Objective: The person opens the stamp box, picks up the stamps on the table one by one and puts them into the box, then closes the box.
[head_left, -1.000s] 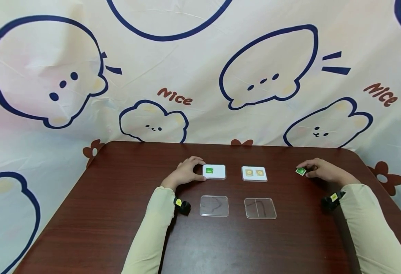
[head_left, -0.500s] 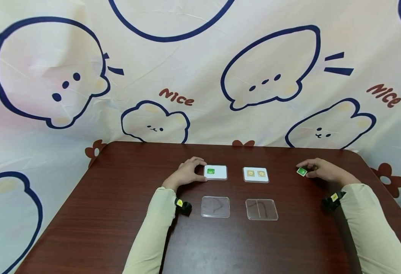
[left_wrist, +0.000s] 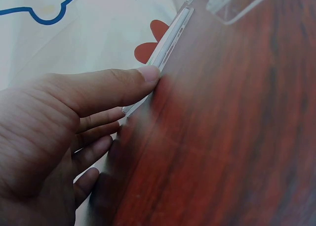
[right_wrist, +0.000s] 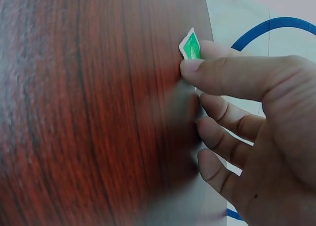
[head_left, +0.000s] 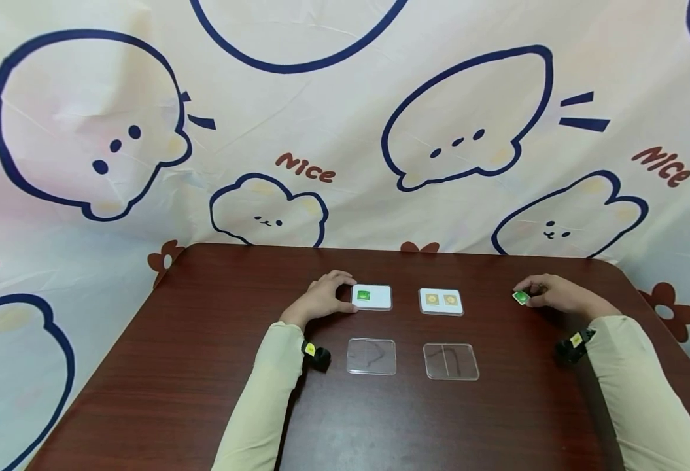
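My left hand (head_left: 320,299) holds the left end of a flat white-based case (head_left: 381,297), thumb at its near corner and index finger at its far one. One green stamp (head_left: 363,296) lies on the left half of that white base. Seen from the left wrist, the case (left_wrist: 174,37) is edge-on, with the thumb against its side. Off to the right, my right hand (head_left: 561,296) pinches a second green stamp (right_wrist: 191,45) by thumb and index finger, low over the table. Its toothed edge and pointed corner stick out past the thumb; the other fingers curl loosely.
Right of the held case lies a similar white-based case (head_left: 441,310) with two yellowish stamps (head_left: 432,299) side by side. Nearer me are two clear plastic covers (head_left: 371,366) (head_left: 451,374). The brown wooden table (head_left: 203,366) meets a printed cloth backdrop (head_left: 356,131) behind.
The head view has shifted very slightly. My right fingers have tilted the pinched stamp a little, and its index finger covers more of it. The left hand stays on the case.
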A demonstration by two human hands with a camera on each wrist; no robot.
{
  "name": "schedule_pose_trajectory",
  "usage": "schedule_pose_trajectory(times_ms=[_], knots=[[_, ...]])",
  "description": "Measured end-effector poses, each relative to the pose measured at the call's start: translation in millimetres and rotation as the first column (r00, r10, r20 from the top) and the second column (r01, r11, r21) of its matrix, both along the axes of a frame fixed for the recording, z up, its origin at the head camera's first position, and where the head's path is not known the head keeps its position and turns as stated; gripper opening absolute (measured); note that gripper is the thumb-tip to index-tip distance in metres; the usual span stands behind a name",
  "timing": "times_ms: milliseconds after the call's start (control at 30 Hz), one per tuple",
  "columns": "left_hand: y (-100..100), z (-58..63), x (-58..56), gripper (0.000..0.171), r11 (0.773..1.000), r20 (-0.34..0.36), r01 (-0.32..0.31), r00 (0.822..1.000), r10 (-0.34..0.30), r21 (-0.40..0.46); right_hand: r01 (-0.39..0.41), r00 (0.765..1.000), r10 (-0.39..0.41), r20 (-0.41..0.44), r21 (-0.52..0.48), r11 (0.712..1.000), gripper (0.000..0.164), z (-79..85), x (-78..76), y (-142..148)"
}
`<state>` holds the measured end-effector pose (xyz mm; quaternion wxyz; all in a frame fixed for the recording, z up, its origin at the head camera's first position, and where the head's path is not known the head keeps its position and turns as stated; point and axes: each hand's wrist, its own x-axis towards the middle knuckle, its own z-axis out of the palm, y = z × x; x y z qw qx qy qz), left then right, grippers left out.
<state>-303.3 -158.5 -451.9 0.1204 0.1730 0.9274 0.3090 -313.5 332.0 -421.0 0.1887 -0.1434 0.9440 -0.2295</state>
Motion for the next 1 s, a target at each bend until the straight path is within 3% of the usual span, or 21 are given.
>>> schedule_pose_trajectory(times_ms=[500, 1000], knots=[[1, 1.8, 1.0, 0.060, 1.000, 0.009, -0.005, 1.000, 0.005, 0.003, 0.068, 0.996, -0.070, -0.048, -0.040, 0.997, 0.035, 3.9, 1.6, -18], [1, 4.1, 2.1, 0.059, 1.000, 0.005, 0.001, 1.000, -0.001, -0.014, 0.038, 0.993, -0.046, -0.113, -0.072, 0.997, 0.032, 13.8, 2.4, -71]])
